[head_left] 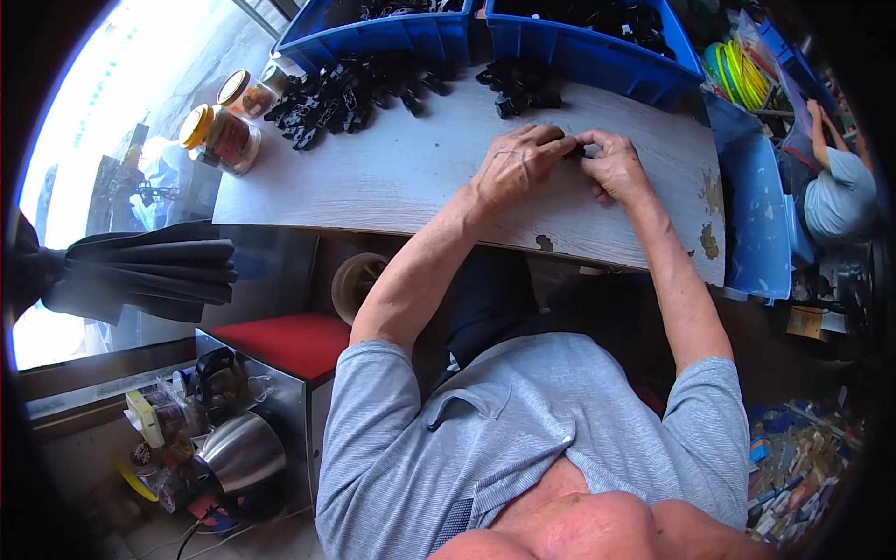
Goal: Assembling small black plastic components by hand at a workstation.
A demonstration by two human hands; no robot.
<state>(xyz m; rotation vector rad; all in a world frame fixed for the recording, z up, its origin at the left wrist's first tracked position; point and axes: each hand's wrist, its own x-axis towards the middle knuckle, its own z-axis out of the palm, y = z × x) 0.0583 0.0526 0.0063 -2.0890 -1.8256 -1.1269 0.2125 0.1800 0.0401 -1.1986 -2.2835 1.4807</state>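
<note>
My left hand (525, 164) and my right hand (616, 168) meet over the right part of the white wood-grain table (401, 177). Fingertips of both pinch a small black part (576, 153), mostly covered by the fingers; its exact kind cannot be made out. Just beyond my hands lies a small heap of black plastic parts (511, 82). A larger heap of black clip-like parts (341, 98) spreads across the table's far left.
Two blue bins (378, 42) of black parts stand along the far edge. A yellow-lidded jar (224, 140) and another jar (245, 93) sit at the left. Right of the table is a light-blue bin (754, 201); beyond it, another person (837, 196). A metal kettle (245, 453) stands lower left.
</note>
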